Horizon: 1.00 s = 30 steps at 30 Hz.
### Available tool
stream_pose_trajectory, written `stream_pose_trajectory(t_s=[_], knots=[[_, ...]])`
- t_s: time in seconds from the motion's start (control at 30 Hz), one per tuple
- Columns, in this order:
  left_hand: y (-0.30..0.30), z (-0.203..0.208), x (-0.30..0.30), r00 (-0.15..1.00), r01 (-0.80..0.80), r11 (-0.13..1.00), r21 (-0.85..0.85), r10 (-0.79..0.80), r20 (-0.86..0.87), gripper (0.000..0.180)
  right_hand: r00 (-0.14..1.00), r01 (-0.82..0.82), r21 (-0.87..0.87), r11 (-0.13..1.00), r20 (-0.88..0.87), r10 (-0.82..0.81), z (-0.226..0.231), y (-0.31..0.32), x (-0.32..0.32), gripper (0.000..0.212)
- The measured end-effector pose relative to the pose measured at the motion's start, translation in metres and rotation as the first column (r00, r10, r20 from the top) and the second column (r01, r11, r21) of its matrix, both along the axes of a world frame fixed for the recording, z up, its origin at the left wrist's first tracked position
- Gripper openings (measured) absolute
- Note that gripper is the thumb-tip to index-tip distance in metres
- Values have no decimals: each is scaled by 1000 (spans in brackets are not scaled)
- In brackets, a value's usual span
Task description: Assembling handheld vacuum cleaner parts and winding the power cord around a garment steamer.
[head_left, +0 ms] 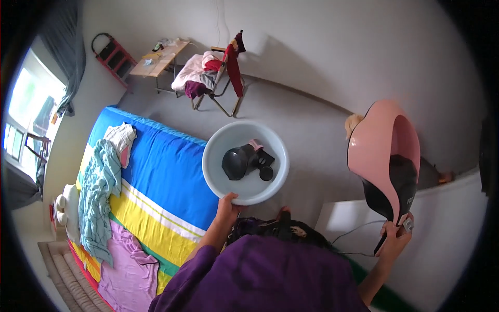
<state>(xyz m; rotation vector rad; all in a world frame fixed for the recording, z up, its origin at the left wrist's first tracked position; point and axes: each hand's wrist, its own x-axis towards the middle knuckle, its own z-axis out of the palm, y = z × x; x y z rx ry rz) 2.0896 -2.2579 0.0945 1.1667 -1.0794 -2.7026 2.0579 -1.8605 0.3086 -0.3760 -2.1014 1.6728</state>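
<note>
A bed cover banded in blue, white, yellow and green occupies the left of the frame; on it lie a rumpled pale teal cloth, a light checked garment and, lower left, a lilac shirt. At upper centre, a folding chair carries a clothes pile, near a wood-topped table bearing small articles. Noted upper left: a red-framed step ladder, a grey curtain and a bright window.
</note>
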Motion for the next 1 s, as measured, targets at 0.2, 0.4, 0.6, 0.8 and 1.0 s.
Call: stream_pose_trajectory(t_s=[0.2, 0.4, 0.6, 0.8, 1.0], knots=[[20, -1, -44, 976, -217, 969, 116, 213, 43, 55, 990, -144, -3, 990, 2, 144, -7, 19, -102, 50], [-6, -22, -87, 935, -354, 919, 176, 353, 37, 52, 954, -282, -49, 958, 91, 285, -15, -17, -187, 47], [-63, -48, -159, 868, -494, 853, 168, 496, 31, 50, 917, -378, -53, 924, 115, 382, -16, -80, -272, 36], [-120, -46, -219, 770, -634, 751, 186, 634, 67, 52, 795, -551, -30, 834, 284, 536, -35, -141, -363, 43], [-171, -65, -223, 695, -716, 688, 120, 719, 25, 56, 644, -704, -117, 701, 312, 699, -17, -252, -422, 45]])
